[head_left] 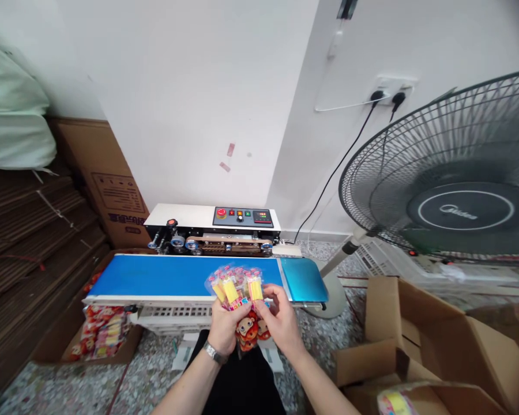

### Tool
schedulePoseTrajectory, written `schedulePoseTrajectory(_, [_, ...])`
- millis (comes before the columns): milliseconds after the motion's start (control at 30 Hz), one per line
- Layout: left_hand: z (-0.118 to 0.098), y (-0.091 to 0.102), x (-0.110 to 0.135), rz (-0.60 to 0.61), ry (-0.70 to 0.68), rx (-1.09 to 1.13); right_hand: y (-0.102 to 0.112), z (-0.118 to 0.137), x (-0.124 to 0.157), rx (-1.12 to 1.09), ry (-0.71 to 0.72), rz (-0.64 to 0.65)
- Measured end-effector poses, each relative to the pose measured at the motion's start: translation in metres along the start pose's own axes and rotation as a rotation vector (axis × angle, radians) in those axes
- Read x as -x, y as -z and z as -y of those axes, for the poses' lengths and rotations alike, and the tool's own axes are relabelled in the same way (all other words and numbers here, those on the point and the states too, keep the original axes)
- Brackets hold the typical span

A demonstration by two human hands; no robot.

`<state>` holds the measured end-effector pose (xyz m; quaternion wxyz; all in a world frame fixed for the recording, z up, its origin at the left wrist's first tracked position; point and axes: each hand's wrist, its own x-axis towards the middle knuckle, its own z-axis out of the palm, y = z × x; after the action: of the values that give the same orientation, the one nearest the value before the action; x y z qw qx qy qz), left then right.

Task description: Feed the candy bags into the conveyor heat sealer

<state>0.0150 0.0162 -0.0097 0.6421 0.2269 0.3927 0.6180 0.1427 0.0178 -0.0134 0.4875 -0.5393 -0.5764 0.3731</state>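
In front of me, at the near edge of a blue conveyor belt (pixel 155 275), a clear printed plastic bag (pixel 247 327) bears a red-haired cartoon face. Yellow-and-pink packets (pixel 230 290) show at its top; I cannot tell exactly what they contain. My left hand (pixel 225 327) is closed round the bag's left side, thumb across the front. My right hand (pixel 281 320) pinches the right side, its thumb by a yellow packet (pixel 255 288). Behind the belt stands a band sealing machine (pixel 185 216) with a control panel (pixel 243 217) and a lit display.
On the left, a cardboard box (pixel 132 344) holds filled printed bags (pixel 106 331) beside stacked flat cartons (pixel 30 230). A large fan (pixel 462 207) stands at right, above open cardboard boxes (pixel 436 334). A black cord (pixel 328 181) runs down from the wall socket (pixel 391 92).
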Motion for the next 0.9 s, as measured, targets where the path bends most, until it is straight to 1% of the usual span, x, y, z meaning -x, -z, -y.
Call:
schedulePoseTrajectory(100, [-0.001,-0.002,-0.001,0.001,-0.007,0.017,-0.003,0.000,0.002,0.066,0.016,-0.038])
schedulePoseTrajectory(167, [-0.003,-0.002,-0.001,0.015,-0.007,0.005,-0.002,0.004,0.000,0.085,0.035,-0.028])
schedulePoseTrajectory(233, [-0.005,-0.001,0.000,0.036,-0.018,-0.043,0.004,0.012,-0.006,0.114,0.095,0.003])
schedulePoseTrajectory(333, [-0.010,0.003,0.001,0.058,-0.036,-0.133,0.017,0.028,-0.021,0.227,0.246,0.143])
schedulePoseTrajectory(400, [-0.012,0.005,0.002,0.062,-0.031,-0.157,0.023,0.037,-0.030,0.302,0.312,0.237])
schedulePoseTrajectory(467, [-0.013,0.006,0.003,0.059,-0.018,-0.135,0.025,0.042,-0.035,0.334,0.331,0.277])
schedulePoseTrajectory(600, [-0.015,0.005,0.006,0.051,0.003,-0.056,0.022,0.042,-0.038,0.365,0.374,0.269])
schedulePoseTrajectory(700, [-0.017,0.004,0.007,0.049,0.014,-0.053,0.019,0.041,-0.038,0.376,0.401,0.268])
schedulePoseTrajectory(800, [-0.020,0.004,0.007,0.038,0.010,-0.069,0.018,0.043,-0.038,0.366,0.392,0.273])
schedulePoseTrajectory(900, [-0.024,0.004,0.006,0.051,0.003,-0.080,0.018,0.045,-0.038,0.348,0.360,0.292])
